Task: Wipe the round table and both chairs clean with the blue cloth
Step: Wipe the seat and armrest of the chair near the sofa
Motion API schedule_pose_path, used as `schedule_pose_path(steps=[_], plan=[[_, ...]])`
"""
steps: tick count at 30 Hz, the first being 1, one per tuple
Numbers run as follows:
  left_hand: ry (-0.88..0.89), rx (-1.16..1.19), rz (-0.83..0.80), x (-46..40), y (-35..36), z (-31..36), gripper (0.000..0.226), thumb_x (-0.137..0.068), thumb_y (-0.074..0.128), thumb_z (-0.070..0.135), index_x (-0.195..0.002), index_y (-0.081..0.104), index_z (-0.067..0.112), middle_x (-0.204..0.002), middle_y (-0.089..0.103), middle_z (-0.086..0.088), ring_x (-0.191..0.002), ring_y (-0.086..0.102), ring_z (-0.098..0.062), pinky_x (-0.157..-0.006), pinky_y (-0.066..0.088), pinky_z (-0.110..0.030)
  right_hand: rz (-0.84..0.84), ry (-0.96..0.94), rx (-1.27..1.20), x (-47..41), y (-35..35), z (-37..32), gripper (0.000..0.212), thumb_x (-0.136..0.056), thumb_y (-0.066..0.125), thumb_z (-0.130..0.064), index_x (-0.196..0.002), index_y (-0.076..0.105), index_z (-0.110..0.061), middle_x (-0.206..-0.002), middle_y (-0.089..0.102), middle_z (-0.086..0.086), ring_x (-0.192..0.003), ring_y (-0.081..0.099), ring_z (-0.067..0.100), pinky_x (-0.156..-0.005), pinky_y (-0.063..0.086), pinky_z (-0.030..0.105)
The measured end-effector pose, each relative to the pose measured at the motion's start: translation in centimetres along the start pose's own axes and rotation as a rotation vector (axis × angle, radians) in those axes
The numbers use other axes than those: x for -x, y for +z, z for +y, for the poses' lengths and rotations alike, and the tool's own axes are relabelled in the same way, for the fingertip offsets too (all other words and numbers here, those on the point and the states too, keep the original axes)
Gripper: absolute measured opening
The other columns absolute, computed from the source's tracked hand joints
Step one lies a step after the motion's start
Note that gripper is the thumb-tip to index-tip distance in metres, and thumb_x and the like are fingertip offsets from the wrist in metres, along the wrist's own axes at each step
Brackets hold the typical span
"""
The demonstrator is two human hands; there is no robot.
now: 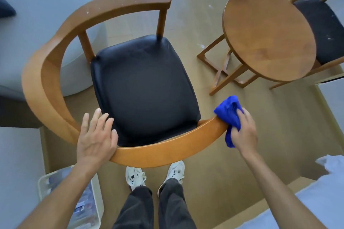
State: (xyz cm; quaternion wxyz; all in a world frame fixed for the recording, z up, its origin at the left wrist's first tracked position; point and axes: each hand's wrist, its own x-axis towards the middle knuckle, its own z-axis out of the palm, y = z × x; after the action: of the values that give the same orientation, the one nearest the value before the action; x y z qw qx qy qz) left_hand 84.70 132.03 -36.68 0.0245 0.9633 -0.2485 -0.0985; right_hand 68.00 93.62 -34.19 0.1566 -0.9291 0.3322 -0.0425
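Left hand (96,135) flat on chair rail (158,152); right grip (243,132) clutching blue cloth (228,109) at rail's end.

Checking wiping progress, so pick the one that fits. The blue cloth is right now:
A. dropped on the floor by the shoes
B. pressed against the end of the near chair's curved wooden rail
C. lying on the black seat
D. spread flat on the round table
B. The right hand grips the bunched blue cloth against the end of the near chair's curved rail, while the left hand rests flat on that rail; the round table carries no cloth.
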Motion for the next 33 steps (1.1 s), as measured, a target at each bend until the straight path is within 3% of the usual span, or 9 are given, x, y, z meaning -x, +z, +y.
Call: schedule_pose_path(steps=[3,6,11,15,20,22,24,29,33], plan=[[-0.014,0.01,0.013,0.1,0.2,0.1,0.052,-0.09,0.03,0.027,-0.116,0.063,-0.003,-0.127,0.06,-0.022,-0.134,0.042,-0.038,-0.12,0.012,-0.051,0.025,0.133,0.006,-0.8,0.8,-3.1,0.06,-0.07,0.052,-0.001,-0.13,0.054,-0.01,-0.139,0.049,0.009,-0.122,0.047,0.033,-0.099,0.04,0.042],[-0.028,0.021,0.034,0.0,0.3,0.0,0.051,-0.089,0.031,0.026,-0.117,0.062,-0.002,-0.127,0.06,-0.022,-0.133,0.043,-0.038,-0.12,0.013,-0.051,0.063,-0.119,0.063,4.3,3.2,-8.0,0.059,-0.062,0.059,-0.003,-0.121,0.063,-0.012,-0.135,0.055,0.01,-0.115,0.053,0.033,-0.086,0.048,0.044],[-0.044,0.029,0.08,0.0,0.4,0.1,0.053,-0.087,0.031,0.026,-0.114,0.062,-0.006,-0.125,0.06,-0.024,-0.13,0.046,-0.04,-0.119,0.014,-0.051,-0.092,-0.387,-0.081,13.6,6.5,-17.3,0.045,-0.082,0.059,-0.032,-0.126,0.058,-0.024,-0.139,0.053,0.005,-0.121,0.054,0.028,-0.089,0.049,0.04],[-0.019,0.024,0.11,-0.1,0.3,0.3,0.054,-0.087,0.029,0.026,-0.112,0.063,-0.008,-0.123,0.061,-0.026,-0.127,0.048,-0.042,-0.118,0.016,-0.053,-0.03,-0.606,-0.052,10.2,5.8,-13.3,0.037,-0.08,0.067,-0.025,-0.117,0.064,-0.021,-0.127,0.06,0.011,-0.106,0.06,0.031,-0.078,0.051,0.04],[-0.039,0.018,0.088,-0.1,0.3,0.3,0.056,-0.085,0.029,0.027,-0.111,0.063,-0.009,-0.124,0.06,-0.027,-0.126,0.049,-0.042,-0.118,0.015,-0.052,0.093,-0.229,0.016,1.6,2.1,-2.3,0.047,-0.08,0.062,-0.025,-0.126,0.055,-0.016,-0.13,0.054,0.015,-0.11,0.053,0.033,-0.083,0.05,0.047],[-0.053,0.017,0.065,-0.1,0.2,0.4,0.056,-0.083,0.03,0.027,-0.111,0.064,-0.008,-0.124,0.061,-0.026,-0.126,0.049,-0.042,-0.118,0.016,-0.051,0.147,0.051,-0.017,-0.2,1.5,-1.3,0.049,-0.086,0.048,-0.036,-0.128,0.055,-0.01,-0.13,0.052,0.015,-0.111,0.052,0.033,-0.087,0.05,0.052],[-0.056,0.01,0.053,-0.1,0.2,0.4,0.057,-0.083,0.03,0.028,-0.111,0.064,-0.008,-0.124,0.061,-0.026,-0.125,0.05,-0.042,-0.118,0.015,-0.05,0.188,0.106,-0.029,0.6,1.9,-3.4,0.047,-0.085,0.049,-0.033,-0.125,0.057,-0.009,-0.128,0.053,0.016,-0.107,0.053,0.035,-0.086,0.051,0.05],[-0.052,-0.017,0.033,-0.2,0.4,0.3,0.055,-0.083,0.031,0.027,-0.112,0.064,-0.007,-0.123,0.061,-0.025,-0.124,0.05,-0.041,-0.117,0.017,-0.051,0.1,-0.327,-0.057,12.3,6.9,-15.8,0.04,-0.074,0.064,-0.017,-0.114,0.066,-0.023,-0.128,0.059,0.008,-0.108,0.057,0.032,-0.079,0.048,0.039],[-0.014,-0.016,0.114,0.1,1.0,0.0,0.05,-0.087,0.03,0.023,-0.109,0.063,-0.006,-0.119,0.063,-0.025,-0.12,0.055,-0.042,-0.112,0.028,-0.056,-0.009,-0.46,-0.214,15.0,8.2,-20.6,0.025,-0.091,0.05,-0.019,-0.109,0.065,-0.028,-0.122,0.064,0.006,-0.097,0.063,0.028,-0.073,0.048,0.033]])
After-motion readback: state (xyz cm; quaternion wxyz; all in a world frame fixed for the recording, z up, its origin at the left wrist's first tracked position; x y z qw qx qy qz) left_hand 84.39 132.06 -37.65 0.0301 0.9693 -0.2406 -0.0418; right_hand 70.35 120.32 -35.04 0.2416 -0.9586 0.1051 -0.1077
